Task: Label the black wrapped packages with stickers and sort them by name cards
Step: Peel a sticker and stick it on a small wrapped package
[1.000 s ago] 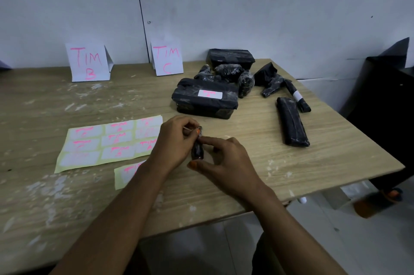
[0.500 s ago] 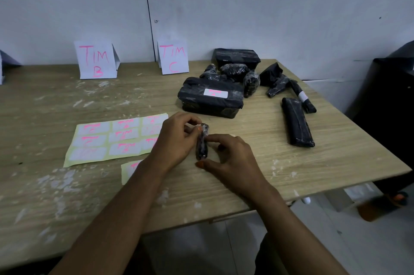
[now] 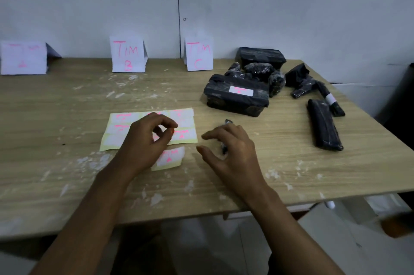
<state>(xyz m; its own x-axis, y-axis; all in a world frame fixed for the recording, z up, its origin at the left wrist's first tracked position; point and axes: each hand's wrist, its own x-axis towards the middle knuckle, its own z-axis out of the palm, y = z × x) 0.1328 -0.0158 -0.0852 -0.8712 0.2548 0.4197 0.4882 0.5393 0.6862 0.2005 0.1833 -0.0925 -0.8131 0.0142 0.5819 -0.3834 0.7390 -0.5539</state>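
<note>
- Small black wrapped package (image 3: 224, 138): just right of the sticker sheet (image 3: 149, 131), under the right hand (image 3: 233, 151), whose curled fingers grip it; mostly hidden.
- Left hand (image 3: 145, 140): over the sheet, thumb and forefinger pinched together; whether they hold a sticker cannot be told.
- Labelled package (image 3: 237, 95): beyond the sheet, to its right.
- Name cards: behind the sheet, at the wall.

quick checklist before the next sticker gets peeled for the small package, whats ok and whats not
1. Sticker sheet within reach, left hand over it: ok.
2. Left hand's fingers free to peel, nothing pinched: ok.
3. Small black package under the right hand: ok, though mostly hidden.
4. Whether the small package already bears a sticker: cannot tell.
5. Name cards Tim B and Tim C readable: ok; the leftmost card is too faint to read.
6. Large package labelled: ok.
</note>
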